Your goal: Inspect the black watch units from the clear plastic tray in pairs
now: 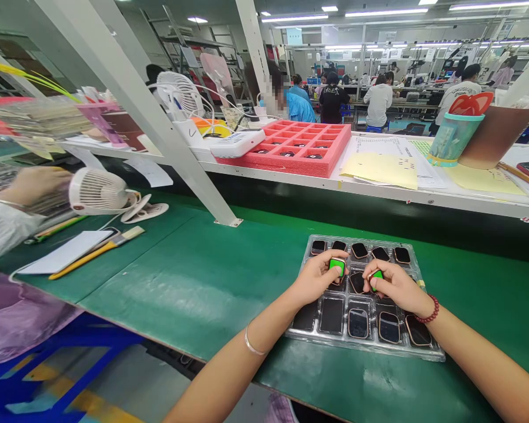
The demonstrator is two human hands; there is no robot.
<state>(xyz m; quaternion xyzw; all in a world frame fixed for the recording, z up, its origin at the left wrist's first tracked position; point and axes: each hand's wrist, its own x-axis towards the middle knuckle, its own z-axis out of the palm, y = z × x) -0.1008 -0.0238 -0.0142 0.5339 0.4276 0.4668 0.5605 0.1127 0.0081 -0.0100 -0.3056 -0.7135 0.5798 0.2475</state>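
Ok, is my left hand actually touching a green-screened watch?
Touching. The head view shows the left hand gripping the green-screened watch, thumb over its screen.

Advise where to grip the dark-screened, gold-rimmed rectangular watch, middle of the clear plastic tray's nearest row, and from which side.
Pinch the watch by its two long side edges, coming down from above. It lies screen up in a pocket of the tray, whose walls would likely block a sideways approach; its nearly straight long sides should give fingertips a steady hold.
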